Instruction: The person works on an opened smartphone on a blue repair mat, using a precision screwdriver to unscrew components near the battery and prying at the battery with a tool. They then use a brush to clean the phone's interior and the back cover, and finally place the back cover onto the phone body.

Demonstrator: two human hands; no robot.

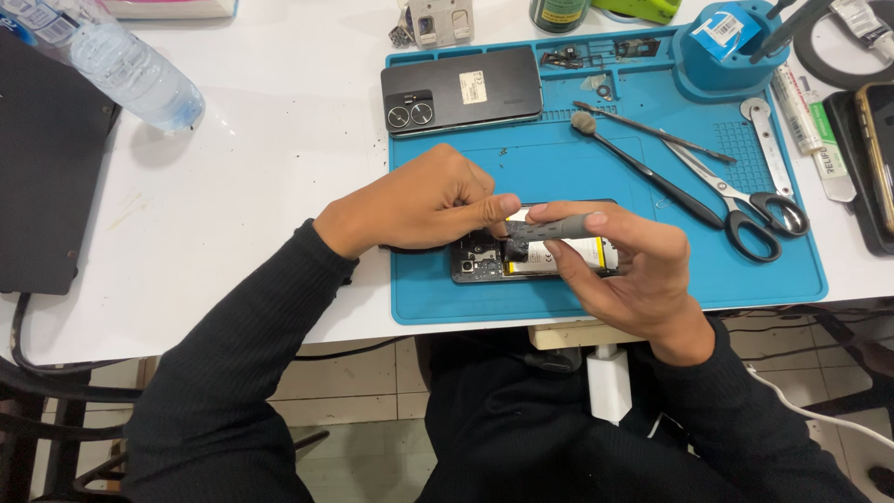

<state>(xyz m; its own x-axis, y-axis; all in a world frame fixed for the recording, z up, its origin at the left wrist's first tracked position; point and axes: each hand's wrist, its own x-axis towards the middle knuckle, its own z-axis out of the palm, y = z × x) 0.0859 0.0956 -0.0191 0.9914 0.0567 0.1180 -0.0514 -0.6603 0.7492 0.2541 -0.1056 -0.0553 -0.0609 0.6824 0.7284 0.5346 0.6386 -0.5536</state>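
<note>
An opened phone [484, 264] lies face down on the blue work mat [605, 298], its circuit board and battery showing. My right hand [633, 279] holds a grey pen-shaped screwdriver [551, 226] almost level above the phone, with the tip pointing left toward the board. My left hand [419, 200] rests on the phone's left end, and its fingertips pinch the screwdriver's tip end. Both sleeves are black.
The phone's black back cover [461, 90] lies at the mat's far left. Scissors [745, 205], a brush [643, 168] and a thin metal tool [652, 130] lie to the right. A blue tool holder [726, 47], a water bottle [130, 70] and a dark laptop [42, 168] stand around.
</note>
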